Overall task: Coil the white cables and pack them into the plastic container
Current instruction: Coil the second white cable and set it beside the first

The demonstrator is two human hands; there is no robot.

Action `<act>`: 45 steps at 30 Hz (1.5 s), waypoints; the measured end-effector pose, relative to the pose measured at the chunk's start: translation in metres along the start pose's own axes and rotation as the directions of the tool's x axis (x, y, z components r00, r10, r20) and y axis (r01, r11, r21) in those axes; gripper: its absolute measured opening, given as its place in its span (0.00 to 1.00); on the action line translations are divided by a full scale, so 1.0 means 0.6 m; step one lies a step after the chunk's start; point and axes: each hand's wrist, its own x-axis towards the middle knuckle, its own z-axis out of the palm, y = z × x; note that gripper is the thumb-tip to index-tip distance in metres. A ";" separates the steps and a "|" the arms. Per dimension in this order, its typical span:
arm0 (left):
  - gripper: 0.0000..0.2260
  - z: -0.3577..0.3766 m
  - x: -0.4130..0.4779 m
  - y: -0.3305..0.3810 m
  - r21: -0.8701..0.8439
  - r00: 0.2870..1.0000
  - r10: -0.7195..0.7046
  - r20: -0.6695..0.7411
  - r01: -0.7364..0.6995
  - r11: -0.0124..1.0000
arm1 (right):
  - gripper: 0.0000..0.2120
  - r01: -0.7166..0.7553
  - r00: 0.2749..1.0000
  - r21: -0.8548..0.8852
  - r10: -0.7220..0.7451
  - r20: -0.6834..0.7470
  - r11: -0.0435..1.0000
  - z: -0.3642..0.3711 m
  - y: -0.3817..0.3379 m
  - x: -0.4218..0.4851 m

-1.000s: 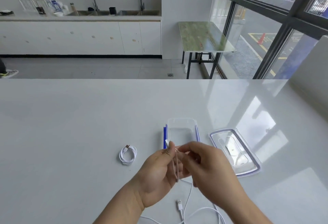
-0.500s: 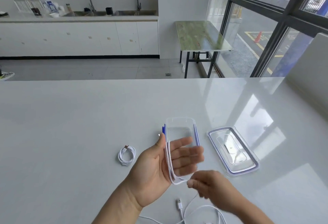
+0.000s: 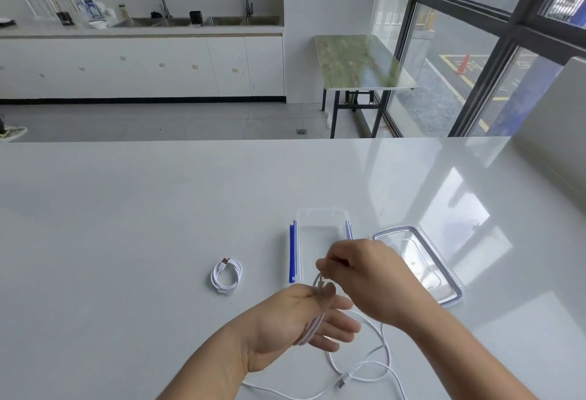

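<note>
We've only got the one wide-angle cam on this, worn at head height and aimed forward and down across the white table. It sits pretty close over the work: the left hand, the right hand and the white cable between them fill the lower middle, with the forearms coming in from the bottom edge. Up top we also catch the far room, with the sink counter way back and the window off right.
</note>
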 end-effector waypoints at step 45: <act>0.54 0.005 -0.009 0.029 -0.213 0.956 0.127 0.266 -0.070 0.975 | 0.01 0.084 0.977 0.032 -0.089 0.196 0.996 -0.020 0.068 0.038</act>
